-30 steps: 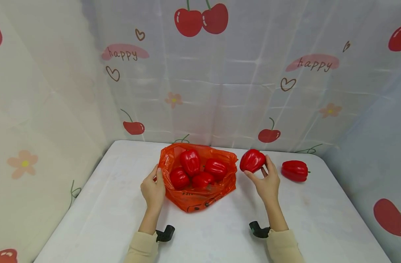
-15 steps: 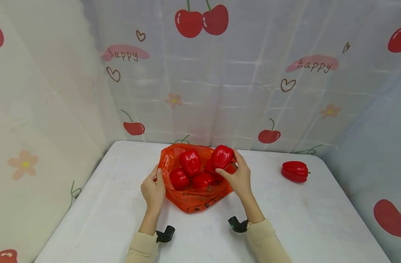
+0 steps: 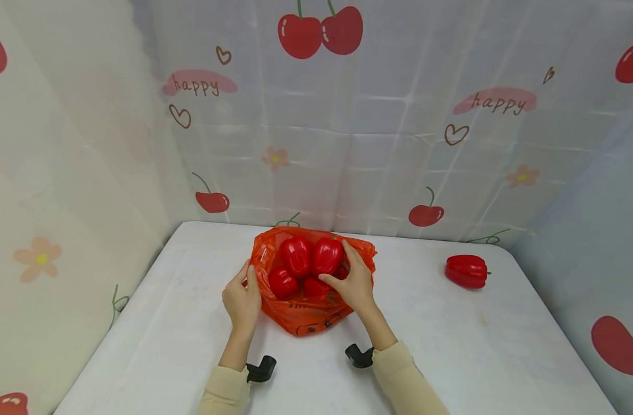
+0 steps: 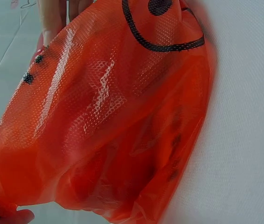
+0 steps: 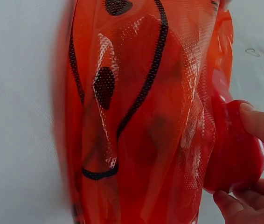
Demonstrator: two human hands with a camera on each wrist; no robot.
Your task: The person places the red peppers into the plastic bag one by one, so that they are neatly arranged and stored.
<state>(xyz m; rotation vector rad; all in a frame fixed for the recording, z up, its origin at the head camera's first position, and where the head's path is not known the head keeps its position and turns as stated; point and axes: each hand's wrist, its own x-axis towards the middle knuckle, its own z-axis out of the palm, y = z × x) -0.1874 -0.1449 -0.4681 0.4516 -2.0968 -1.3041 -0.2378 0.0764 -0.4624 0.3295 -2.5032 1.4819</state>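
An orange-red plastic bag point(image 3: 308, 317) with black printed marks stands wide at the mouth on the table, several red bell peppers inside it. My left hand point(image 3: 242, 300) pinches the bag's left rim between thumb and fingers. In the bag's mouth my right hand point(image 3: 355, 282) grips a red bell pepper point(image 3: 327, 256), which touches another bell pepper point(image 3: 295, 257) on its left. The right wrist view shows thumb and fingertips around that held bell pepper point(image 5: 237, 149) at the bag's edge. The lower peppers are partly hidden by the bag and my hand.
One more red bell pepper point(image 3: 467, 271) lies on its side at the right of the white table point(image 3: 503, 346). A pale curtain point(image 3: 316, 127) with cherry prints hangs behind the table and along both sides.
My right hand has carried the bell pepper leftward from beside the bag, over its right rim and into its mouth. My left hand has stayed on the left rim.
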